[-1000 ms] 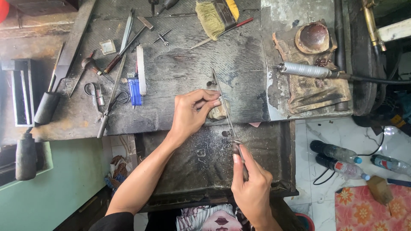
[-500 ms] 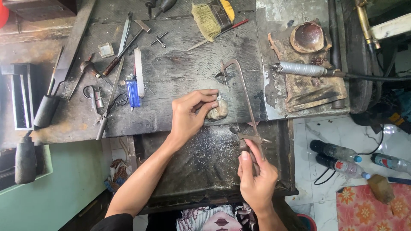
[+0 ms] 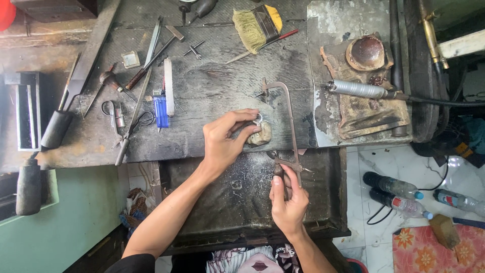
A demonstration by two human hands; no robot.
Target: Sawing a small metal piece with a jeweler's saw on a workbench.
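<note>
Place: a small metalworker's or jeweller's workshop.
Bench (image 3: 212, 96): dark, scarred wood, dusted with filings.
Tools: files (image 3: 139, 96), hammer (image 3: 151, 53), brush (image 3: 257, 23), small frame saw (image 3: 288, 121), rotary handpiece (image 3: 358, 89) on a hose.
Floor: tiles, plastic bottles (image 3: 399, 194) beside the bench.

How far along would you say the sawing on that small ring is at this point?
Set up: the left hand pins a small ring on the bench peg. In hand: the right hand grips the jeweller's saw, frame beside the ring. Whether any cut is made is too small to tell.
</note>
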